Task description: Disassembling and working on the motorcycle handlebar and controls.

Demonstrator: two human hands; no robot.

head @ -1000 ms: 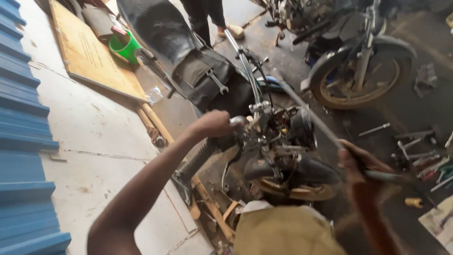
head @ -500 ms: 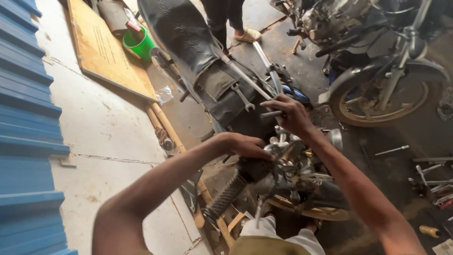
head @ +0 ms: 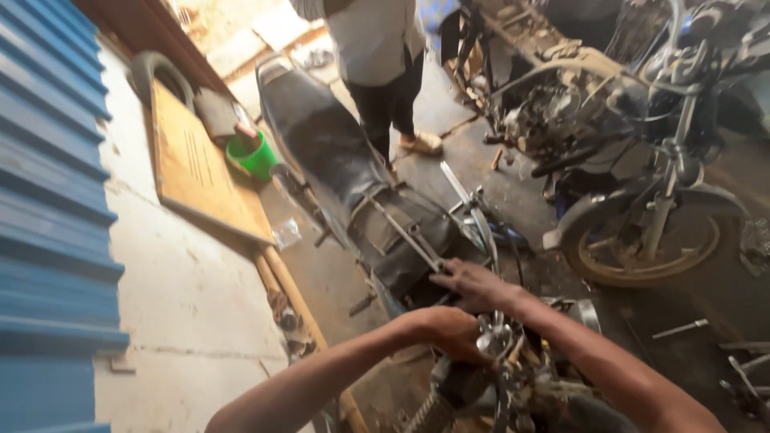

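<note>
Fingers of the left hand (head: 449, 330) are curled tight around the black ribbed rubber grip (head: 453, 385) at the near end of the stripped motorcycle (head: 401, 232), knuckles up, clamped on it. Fingers of the right hand (head: 473, 285) lie flat and close together, pressed on the bare metal frame tube (head: 409, 236) just behind the cluster of shiny chrome fittings (head: 497, 341); whether they close round anything cannot be told. Both forearms reach in from the lower edge, nearly touching at the wrists. The stripped motorcycle lies lengthwise away from the camera on the dusty, oil-darkened concrete floor (head: 337, 281), its long black padded seat (head: 321, 144) matte and scuffed. Beside it to the left, a flat tan plywood board (head: 192, 168) leans on the pale rough wall (head: 176, 297), with a bright green plastic bucket (head: 255, 154) at its edge and blue corrugated sheeting (head: 40, 176) further left. A second person (head: 377, 56) in dark trousers stands beyond the seat. A second grimy motorcycle (head: 626, 144) with a spoked front wheel stands well apart at right.
</note>
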